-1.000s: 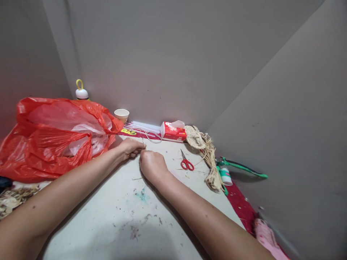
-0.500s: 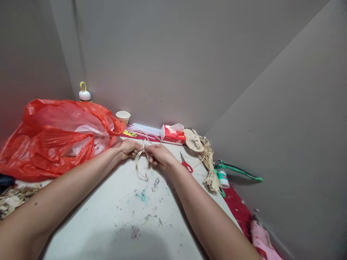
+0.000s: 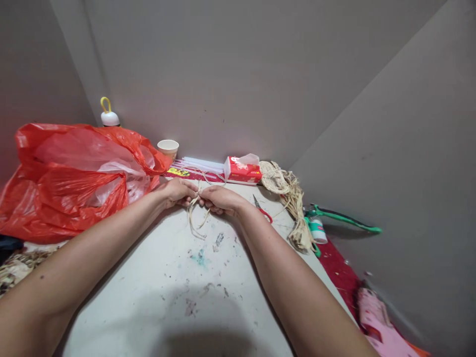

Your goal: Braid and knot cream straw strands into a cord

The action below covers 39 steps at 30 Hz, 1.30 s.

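Pale straw-like strands [image 3: 192, 218] hang in a small loose bunch between my two hands, over the far part of the white table [image 3: 159, 282]. My left hand [image 3: 178, 192] is closed on them from the left, thumb and fingers pinched together. From the right, my right hand [image 3: 220, 199] pinches the same strands, its fingertips almost touching the left ones. The ends of the strands dangle toward me. Just where the strands cross is hidden by the fingers. Red-handled scissors [image 3: 263, 210] lie to the right of my right hand.
A red plastic bag [image 3: 70, 178] fills the left side, with a paper cup [image 3: 168, 148] and a bottle [image 3: 110, 118] behind. Along the back are a tissue pack [image 3: 243, 171] and a coiled woven piece [image 3: 274, 177]. At right lie a straw bundle [image 3: 299, 233] and green-handled shears [image 3: 344, 220].
The view has shifted slightly, so most things sit higher in it. Both hands keep their pinch on the strands and have drawn a little closer together.
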Tool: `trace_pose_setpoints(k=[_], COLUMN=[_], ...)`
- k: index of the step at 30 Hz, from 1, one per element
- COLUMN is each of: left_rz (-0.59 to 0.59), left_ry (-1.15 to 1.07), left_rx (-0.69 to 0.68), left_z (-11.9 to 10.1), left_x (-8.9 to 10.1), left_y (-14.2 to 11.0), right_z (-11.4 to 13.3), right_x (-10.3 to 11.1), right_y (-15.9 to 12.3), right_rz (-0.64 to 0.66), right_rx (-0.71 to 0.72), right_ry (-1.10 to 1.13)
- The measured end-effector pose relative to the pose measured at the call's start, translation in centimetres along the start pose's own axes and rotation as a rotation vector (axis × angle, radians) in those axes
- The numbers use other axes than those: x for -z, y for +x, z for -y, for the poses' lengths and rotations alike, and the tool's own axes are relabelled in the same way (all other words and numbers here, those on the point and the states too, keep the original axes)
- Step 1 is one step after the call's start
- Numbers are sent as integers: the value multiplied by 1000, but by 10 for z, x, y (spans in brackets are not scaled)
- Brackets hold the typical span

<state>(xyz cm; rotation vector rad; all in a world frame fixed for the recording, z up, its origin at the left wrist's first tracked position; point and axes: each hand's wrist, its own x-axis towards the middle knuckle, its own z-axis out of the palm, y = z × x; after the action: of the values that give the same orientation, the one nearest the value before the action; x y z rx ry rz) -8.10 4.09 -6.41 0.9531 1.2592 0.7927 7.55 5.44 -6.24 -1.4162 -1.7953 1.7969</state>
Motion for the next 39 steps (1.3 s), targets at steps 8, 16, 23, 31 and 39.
trace_pose_setpoints(k=[8, 16, 23, 31, 39], left_rz=[-13, -85, -200, -351, -240], left_ry=[297, 766, 827, 984, 981], left_rx=[-113, -174, -316, -429, -338], left_z=[-2, -16, -7, 6, 19], left_x=[-3, -2, -8, -39, -56], left_y=[-7, -18, -19, -37, -62], right_z=[-1, -3, -3, -6, -7], right_x=[-5, -16, -14, -8, -6], right_y=[4, 11, 10, 8, 8], right_rz=[-59, -212, -152, -94, -26], right_rx=[36, 86, 55, 26, 28], right_ry=[-57, -23, 140, 368, 378])
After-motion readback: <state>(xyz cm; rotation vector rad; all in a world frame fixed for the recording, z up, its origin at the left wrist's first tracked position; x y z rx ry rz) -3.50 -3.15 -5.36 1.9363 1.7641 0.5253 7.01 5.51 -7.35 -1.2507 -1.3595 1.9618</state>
